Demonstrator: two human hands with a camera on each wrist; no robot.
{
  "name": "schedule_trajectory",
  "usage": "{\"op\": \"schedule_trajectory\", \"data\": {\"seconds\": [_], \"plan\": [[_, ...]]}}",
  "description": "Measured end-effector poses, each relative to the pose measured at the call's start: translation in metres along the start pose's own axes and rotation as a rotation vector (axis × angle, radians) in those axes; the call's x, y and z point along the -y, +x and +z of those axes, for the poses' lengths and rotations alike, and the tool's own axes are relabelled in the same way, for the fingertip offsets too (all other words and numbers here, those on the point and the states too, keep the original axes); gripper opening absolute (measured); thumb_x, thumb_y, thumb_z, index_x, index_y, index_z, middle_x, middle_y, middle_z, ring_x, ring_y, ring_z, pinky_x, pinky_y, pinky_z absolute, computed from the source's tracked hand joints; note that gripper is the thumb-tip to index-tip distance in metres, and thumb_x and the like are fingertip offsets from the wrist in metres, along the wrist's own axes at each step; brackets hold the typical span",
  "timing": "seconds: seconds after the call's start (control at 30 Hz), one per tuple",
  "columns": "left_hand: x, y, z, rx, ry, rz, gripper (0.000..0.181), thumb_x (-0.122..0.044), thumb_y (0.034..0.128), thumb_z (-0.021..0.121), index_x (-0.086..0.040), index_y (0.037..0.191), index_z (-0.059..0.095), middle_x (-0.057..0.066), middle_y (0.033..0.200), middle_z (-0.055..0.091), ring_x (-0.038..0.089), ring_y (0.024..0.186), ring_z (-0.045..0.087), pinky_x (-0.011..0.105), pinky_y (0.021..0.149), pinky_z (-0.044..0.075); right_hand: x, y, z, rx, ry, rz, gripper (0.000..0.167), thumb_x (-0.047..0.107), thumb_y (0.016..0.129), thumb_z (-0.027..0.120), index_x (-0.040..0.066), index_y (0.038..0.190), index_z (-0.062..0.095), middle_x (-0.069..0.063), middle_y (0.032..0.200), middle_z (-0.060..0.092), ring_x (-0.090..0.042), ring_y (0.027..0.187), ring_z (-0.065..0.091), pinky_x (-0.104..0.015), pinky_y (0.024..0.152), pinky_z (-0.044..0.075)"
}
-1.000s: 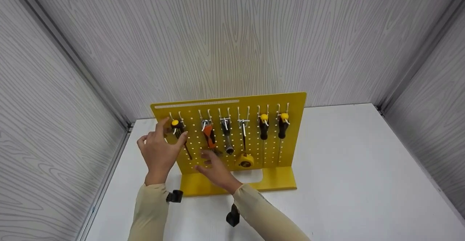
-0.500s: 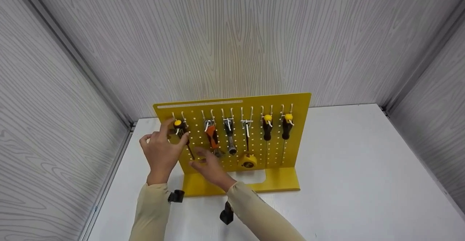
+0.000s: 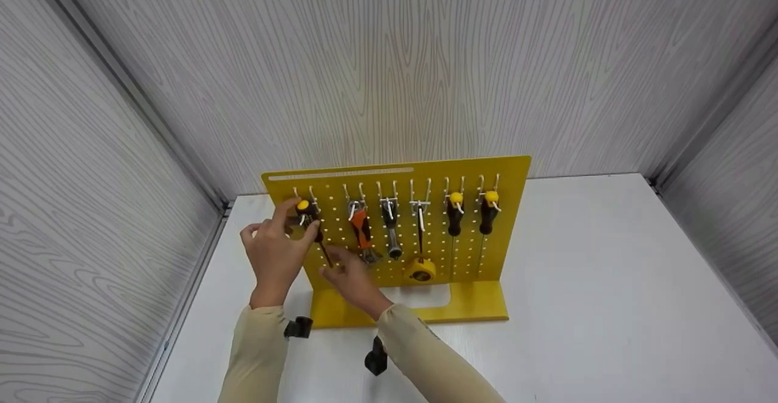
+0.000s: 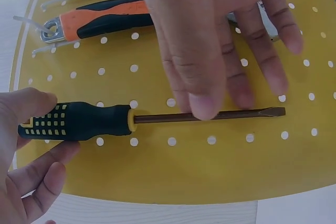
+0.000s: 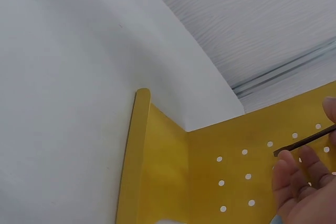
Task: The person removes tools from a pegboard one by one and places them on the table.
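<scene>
A flathead screwdriver [image 4: 100, 120] with a black and yellow handle hangs at the left end of a yellow pegboard [image 3: 340, 281]. My left hand [image 3: 276, 257] pinches its handle near the top, thumb on one side and fingers on the other. Lower down, my right hand [image 3: 355, 281] has its thumb and index finger at the dark shaft [image 5: 307, 141], while the other fingers extend loosely. In the left wrist view the right thumb covers part of the shaft, and the flat tip shows beyond it. An orange and black adjustable wrench [image 3: 361, 228] hangs beside the screwdriver.
Farther right on the board hang a ratchet wrench [image 3: 392, 227], a yellow tape measure [image 3: 421, 270] and two yellow-topped screwdrivers [image 3: 454, 216]. The board stands on a white table [image 3: 583, 281] before wood-patterned panels [image 3: 401, 68].
My right hand has moved left, from in front of the wrench to the screwdriver's shaft. My left fingers have drawn in on the handle. The view has shifted slightly.
</scene>
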State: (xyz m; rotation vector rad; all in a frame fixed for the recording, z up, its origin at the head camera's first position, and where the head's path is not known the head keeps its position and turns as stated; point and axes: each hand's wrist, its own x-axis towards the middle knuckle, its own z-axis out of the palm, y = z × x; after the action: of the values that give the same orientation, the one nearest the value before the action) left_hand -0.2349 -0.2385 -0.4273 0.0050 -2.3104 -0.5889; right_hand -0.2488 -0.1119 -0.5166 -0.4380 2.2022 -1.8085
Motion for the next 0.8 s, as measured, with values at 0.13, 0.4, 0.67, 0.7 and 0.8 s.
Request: {"op": "schedule_trajectory", "data": {"seconds": [0.13,0.4,0.67,0.7,0.8], "plan": [[-0.002,0.002,-0.001,0.013,-0.013,-0.007,0.045,-0.029,0.0781,0.08,-0.014,0.117,0.063,0.011,0.068,0.065,0.026,0.061,0.056,0.052,0.09,0.035,-0.001,-0.002,-0.002,-0.016,0.01,-0.002,0.039,0.019,0.097,0.059,0.007,0.133,0.053,-0.011,0.124,0.057,-0.019,0.106,0.055,-0.03,0.085,0.051],[-0.004,0.004,-0.006,0.052,-0.026,-0.049,0.046,-0.031,0.0796,0.079,-0.014,0.119,0.064,0.011,0.066,0.064,0.026,0.061,0.056,0.051,0.093,0.033,-0.006,-0.009,-0.001,0.005,0.074,0.06,0.025,0.02,0.099,0.055,0.008,0.12,0.057,-0.005,0.11,0.061,-0.012,0.095,0.058,-0.029,0.088,0.052],[-0.006,0.003,-0.009,0.066,-0.018,-0.064,0.046,-0.031,0.0786,0.079,-0.014,0.119,0.064,0.01,0.06,0.061,0.025,0.058,0.055,0.051,0.093,0.034,-0.007,-0.01,-0.003,0.026,0.134,0.076,0.015,0.013,0.097,0.057,0.005,0.109,0.061,-0.005,0.095,0.064,-0.015,0.086,0.062,-0.034,0.088,0.053],[-0.006,0.003,-0.009,0.068,-0.019,-0.065,0.046,-0.03,0.0785,0.079,-0.014,0.119,0.064,0.01,0.06,0.061,0.025,0.058,0.055,0.051,0.093,0.034,-0.007,-0.01,-0.003,0.03,0.131,0.077,0.015,0.014,0.096,0.058,0.005,0.108,0.061,-0.005,0.095,0.065,-0.015,0.085,0.062,-0.034,0.087,0.053],[-0.006,0.003,-0.01,0.073,-0.013,-0.072,0.047,-0.031,0.0783,0.079,-0.013,0.12,0.064,0.01,0.057,0.06,0.025,0.056,0.054,0.051,0.092,0.035,-0.007,-0.012,-0.004,0.038,0.114,0.065,0.016,0.016,0.097,0.057,0.006,0.109,0.062,-0.005,0.094,0.066,-0.012,0.084,0.061,-0.033,0.086,0.053]]}}
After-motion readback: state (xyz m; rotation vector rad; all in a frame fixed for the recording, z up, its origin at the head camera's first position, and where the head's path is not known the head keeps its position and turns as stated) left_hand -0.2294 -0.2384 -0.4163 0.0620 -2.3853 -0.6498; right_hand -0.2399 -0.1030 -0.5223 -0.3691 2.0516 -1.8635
